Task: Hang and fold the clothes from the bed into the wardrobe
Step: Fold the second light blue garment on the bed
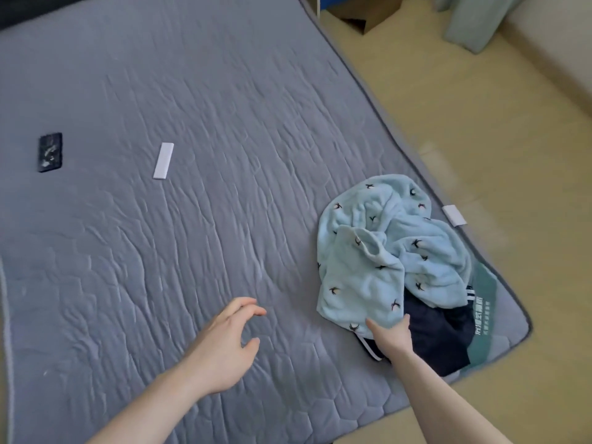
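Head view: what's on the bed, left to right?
Dark phone → white strip → left hand → right hand, at the edge of the light blue garment → white tag at the mattress edge.

Home bedroom. Grey quilted bed (192, 155) fills most of the view, clothes (384, 251) heaped at 4 o'clock, phone (50, 152) at 9 o'clock. Beige floor (480, 123) on the right, curtain (471, 24) hanging at 1 o'clock.
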### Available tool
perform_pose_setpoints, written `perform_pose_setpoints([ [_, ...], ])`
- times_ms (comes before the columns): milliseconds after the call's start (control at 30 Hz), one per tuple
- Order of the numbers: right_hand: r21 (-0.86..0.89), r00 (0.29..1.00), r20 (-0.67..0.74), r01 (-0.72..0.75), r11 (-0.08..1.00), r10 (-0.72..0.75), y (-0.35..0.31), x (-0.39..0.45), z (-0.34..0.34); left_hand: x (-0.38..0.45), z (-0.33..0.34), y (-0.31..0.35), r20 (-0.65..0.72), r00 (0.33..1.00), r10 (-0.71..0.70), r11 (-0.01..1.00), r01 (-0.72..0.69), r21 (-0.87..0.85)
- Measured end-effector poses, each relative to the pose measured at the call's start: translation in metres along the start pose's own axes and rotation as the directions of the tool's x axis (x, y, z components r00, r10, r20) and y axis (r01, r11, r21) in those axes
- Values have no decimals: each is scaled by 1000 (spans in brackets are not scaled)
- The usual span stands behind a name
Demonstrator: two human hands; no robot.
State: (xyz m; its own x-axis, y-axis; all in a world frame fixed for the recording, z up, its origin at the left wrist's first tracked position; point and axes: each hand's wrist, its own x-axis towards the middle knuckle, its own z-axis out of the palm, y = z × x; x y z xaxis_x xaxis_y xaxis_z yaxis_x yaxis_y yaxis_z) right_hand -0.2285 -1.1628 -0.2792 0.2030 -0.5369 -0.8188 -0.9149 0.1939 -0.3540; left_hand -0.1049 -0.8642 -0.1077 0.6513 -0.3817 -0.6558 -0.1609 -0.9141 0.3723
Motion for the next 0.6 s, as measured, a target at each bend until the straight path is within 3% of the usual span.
perform_pose_setpoints([
  [133,-4,999,-31,-35,999,35,-8,21,15,11,11,-13,-19,1000,-2,1000,2,14],
  [267,11,975,19,221,975,-221,-32,-37,25,-10,8,-16,-36,999,-28,999,27,-22],
  [400,219,870,205,406,887,-448,-65,-155,16,-55,-7,-11,-33,999,-40,997,37,-73],
  [500,363,799,266,435,824,-539,-96,-245,-10,-101,-23,-8,-37,999,-22,991,16,-134],
  [600,462,719,325,446,766,-615,-132,-338,-36,-156,-48,1,-125,991,50,962,-81,-261],
])
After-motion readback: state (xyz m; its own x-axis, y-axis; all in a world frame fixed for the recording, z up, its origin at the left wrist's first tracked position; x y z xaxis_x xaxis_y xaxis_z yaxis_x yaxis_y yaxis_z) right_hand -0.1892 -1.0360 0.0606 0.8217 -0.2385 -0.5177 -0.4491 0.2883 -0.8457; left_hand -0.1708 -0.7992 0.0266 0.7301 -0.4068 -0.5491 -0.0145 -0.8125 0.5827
